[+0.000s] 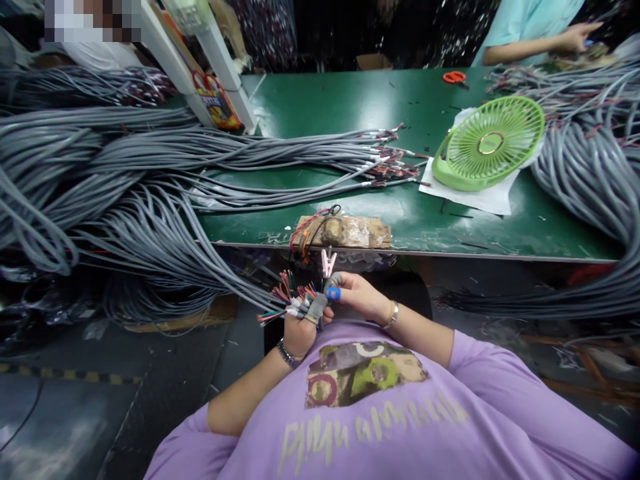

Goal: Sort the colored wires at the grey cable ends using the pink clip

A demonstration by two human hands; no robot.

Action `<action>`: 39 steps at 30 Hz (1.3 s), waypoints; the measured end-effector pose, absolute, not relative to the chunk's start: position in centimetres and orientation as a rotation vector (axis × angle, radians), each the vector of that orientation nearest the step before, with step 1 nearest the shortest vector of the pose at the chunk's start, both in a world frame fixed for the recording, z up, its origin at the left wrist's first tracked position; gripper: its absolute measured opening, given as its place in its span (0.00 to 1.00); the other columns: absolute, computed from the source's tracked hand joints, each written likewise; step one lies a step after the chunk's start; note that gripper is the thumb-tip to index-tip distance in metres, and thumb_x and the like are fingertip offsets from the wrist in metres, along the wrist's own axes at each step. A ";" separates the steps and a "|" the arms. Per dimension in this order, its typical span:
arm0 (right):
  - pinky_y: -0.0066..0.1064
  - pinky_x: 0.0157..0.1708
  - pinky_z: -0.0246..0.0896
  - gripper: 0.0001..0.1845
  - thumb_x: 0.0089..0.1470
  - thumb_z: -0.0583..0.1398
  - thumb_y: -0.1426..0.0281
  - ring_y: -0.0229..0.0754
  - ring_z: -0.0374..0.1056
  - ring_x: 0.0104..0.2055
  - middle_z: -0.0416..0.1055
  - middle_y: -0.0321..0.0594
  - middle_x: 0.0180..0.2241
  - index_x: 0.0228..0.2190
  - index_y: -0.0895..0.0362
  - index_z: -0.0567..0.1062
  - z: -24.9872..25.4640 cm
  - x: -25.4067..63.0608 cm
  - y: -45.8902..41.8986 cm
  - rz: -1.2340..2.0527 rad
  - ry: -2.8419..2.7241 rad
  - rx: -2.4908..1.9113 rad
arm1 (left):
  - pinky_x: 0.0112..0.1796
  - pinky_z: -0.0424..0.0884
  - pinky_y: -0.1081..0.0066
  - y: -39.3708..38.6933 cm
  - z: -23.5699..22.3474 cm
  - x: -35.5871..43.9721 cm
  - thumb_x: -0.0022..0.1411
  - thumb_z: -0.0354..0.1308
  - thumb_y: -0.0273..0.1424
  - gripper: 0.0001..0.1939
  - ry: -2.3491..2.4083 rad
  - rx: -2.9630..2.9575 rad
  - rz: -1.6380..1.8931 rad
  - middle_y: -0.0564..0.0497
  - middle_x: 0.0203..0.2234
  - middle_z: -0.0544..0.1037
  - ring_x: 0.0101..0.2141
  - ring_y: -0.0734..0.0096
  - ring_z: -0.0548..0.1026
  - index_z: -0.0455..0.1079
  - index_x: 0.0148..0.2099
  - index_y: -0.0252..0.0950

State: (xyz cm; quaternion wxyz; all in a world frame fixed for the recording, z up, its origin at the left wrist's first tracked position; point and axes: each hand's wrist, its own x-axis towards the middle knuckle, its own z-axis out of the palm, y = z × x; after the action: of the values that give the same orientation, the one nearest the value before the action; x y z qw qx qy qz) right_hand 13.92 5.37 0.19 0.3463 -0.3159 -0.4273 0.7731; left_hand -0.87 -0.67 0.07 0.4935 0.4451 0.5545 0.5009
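In the head view my left hand point(300, 333), in front of my body, is closed around the ends of several grey cables point(245, 287). Thin coloured wire ends point(287, 290) fan out beside it, and its thumb wears a grey covering. Close by on the right, my right hand point(365, 299) has its fingertips pinched together, with blue tape around one of them. Whatever lies between those fingertips is too small to make out. A pink clothespin point(328, 263) stands just above both hands, by a wooden board point(367, 233) at the table edge.
Bundles of grey cable point(150, 150) cover the left of the green table point(310, 100); more cables point(585, 173) hang over its right side. A green fan point(493, 143) stands on white paper. Orange scissors point(454, 77) lie farther back, near a co-worker's arm point(535, 50).
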 end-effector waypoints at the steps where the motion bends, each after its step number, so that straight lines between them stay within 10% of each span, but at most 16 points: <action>1: 0.25 0.23 0.51 0.21 0.40 0.70 0.58 0.32 0.59 0.22 0.67 0.33 0.21 0.26 0.60 0.70 0.4 13.9 5.3 1.992 -1.120 -0.829 | 0.22 0.72 0.73 -0.7 0.0 -0.9 0.59 0.58 0.44 0.20 1.345 1.081 1.206 0.50 0.18 0.78 0.18 0.73 0.74 0.72 0.24 0.33; 39: 0.25 0.22 0.55 0.30 0.44 0.62 0.43 0.32 0.58 0.22 0.68 0.36 0.22 0.25 0.59 0.74 -0.3 11.0 8.9 2.107 -0.557 -0.746 | 0.21 0.71 0.75 0.9 -1.1 0.1 0.56 0.60 0.40 0.14 1.346 1.011 1.333 0.51 0.18 0.78 0.18 0.72 0.75 0.73 0.27 0.33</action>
State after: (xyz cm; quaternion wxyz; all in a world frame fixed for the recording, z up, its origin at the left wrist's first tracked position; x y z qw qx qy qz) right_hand 10.97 8.93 -0.25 0.4068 -0.2957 -0.2211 0.8356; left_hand 0.06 0.88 -1.08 0.4770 0.4137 0.5508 0.5459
